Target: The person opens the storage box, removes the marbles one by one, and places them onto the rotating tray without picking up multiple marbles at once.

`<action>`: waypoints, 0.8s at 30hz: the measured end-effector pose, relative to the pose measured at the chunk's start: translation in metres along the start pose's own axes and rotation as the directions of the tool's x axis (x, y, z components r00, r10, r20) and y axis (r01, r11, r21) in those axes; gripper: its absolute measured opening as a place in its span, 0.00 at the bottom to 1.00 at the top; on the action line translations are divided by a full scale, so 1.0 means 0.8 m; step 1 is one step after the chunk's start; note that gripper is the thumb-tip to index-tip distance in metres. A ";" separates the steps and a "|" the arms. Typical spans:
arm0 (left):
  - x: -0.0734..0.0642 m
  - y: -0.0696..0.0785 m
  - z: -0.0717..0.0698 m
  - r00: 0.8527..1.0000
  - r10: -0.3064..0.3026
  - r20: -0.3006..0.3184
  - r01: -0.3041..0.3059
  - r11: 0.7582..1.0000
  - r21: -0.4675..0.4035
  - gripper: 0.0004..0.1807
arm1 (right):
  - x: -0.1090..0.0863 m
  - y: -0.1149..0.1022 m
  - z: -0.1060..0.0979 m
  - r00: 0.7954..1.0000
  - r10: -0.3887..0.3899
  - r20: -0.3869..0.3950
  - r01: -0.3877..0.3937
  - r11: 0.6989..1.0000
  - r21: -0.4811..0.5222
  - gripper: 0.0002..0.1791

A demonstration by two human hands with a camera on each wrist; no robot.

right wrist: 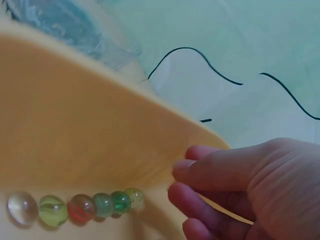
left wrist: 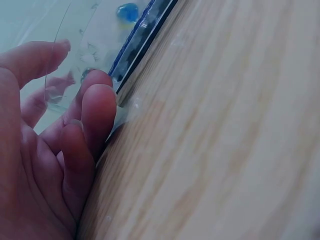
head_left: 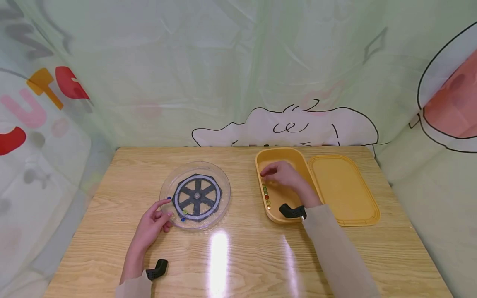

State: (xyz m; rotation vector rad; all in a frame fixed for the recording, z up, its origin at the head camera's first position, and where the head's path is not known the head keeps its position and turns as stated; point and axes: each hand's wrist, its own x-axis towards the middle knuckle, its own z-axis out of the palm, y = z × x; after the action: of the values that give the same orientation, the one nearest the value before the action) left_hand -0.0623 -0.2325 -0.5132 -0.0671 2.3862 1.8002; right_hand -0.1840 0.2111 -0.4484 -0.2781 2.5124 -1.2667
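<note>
My left hand [head_left: 149, 227] is at the near left rim of a round clear dish [head_left: 225, 178], its index finger and thumb extended over the edge. Outside the rim, the other fingers are loosely bent. Inside the dish lie a dark spoked, wheel-like shape [head_left: 196, 178], a blue marble [head_left: 183, 219] and a yellow-green marble [head_left: 184, 211]; another blue marble [head_left: 169, 198] is by my index fingertip. My right hand [head_left: 284, 174] reaches into a yellow tub [head_left: 285, 152], fingers loosely bent near its left wall. Several glass marbles [right wrist: 82, 208] line that wall; none shows between my fingers.
A flat yellow lid [head_left: 343, 190] lies on the wooden table [head_left: 246, 252] to the right of the tub. A printed curtain [head_left: 186, 70] hangs behind the table. A black wrist device [head_left: 292, 211] stands over the tub's near edge.
</note>
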 end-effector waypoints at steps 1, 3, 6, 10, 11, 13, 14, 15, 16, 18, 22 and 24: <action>0.000 0.000 0.000 1.000 -0.001 -0.002 0.001 1.000 0.003 0.22 | 0.000 0.001 0.001 1.000 0.003 0.008 -0.003 1.000 -0.015 0.07; 0.001 0.001 0.000 1.000 0.004 -0.003 -0.004 1.000 0.011 0.22 | 0.001 0.003 0.002 1.000 0.008 0.017 -0.008 0.999 -0.043 0.07; 0.001 0.000 0.000 1.000 0.000 -0.008 0.000 1.000 0.017 0.22 | 0.002 0.005 0.004 0.999 0.012 0.032 -0.009 0.997 -0.075 0.06; 0.000 -0.001 0.001 1.000 -0.005 -0.010 0.005 1.000 0.015 0.22 | 0.001 0.003 0.006 0.999 0.010 0.040 -0.005 0.993 -0.122 0.05; 0.000 -0.001 0.001 1.000 -0.005 -0.010 0.005 1.000 0.015 0.22 | 0.000 0.003 0.007 0.999 0.007 0.043 -0.002 0.991 -0.132 0.05; 0.000 -0.001 0.001 1.000 -0.005 -0.009 0.005 1.000 0.012 0.22 | 0.000 0.002 0.008 0.999 0.016 0.046 -0.010 0.989 -0.146 0.04; 0.000 -0.002 0.001 1.000 -0.005 -0.009 0.005 1.000 0.013 0.22 | -0.001 0.002 0.009 0.999 0.022 0.049 -0.014 0.989 -0.150 0.04; 0.000 -0.002 0.001 1.000 -0.004 -0.009 0.005 1.000 0.013 0.22 | -0.001 0.002 0.009 0.998 0.024 0.054 -0.015 0.988 -0.154 0.04; 0.000 -0.002 0.001 1.000 -0.005 -0.011 0.005 1.000 0.012 0.22 | -0.001 0.003 0.010 0.998 0.030 0.058 -0.021 0.988 -0.153 0.04; 0.000 -0.002 0.001 1.000 -0.004 -0.013 0.004 1.000 0.009 0.22 | 0.000 0.004 0.012 0.997 0.037 0.065 -0.027 0.988 -0.150 0.04; 0.000 -0.001 0.001 1.000 -0.001 -0.015 0.001 1.000 0.004 0.22 | 0.002 0.006 0.015 0.996 0.043 0.074 -0.032 0.989 -0.147 0.04; 0.000 -0.001 0.001 1.000 0.001 -0.013 -0.001 1.000 0.005 0.22 | 0.002 0.007 0.015 0.996 0.046 0.078 -0.034 0.988 -0.152 0.04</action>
State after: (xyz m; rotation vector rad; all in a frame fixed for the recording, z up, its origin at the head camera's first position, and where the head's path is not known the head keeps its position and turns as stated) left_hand -0.0617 -0.2316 -0.5144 -0.0769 2.3997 1.8004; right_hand -0.1813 0.2045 -0.4598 -0.3061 2.5343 -1.0308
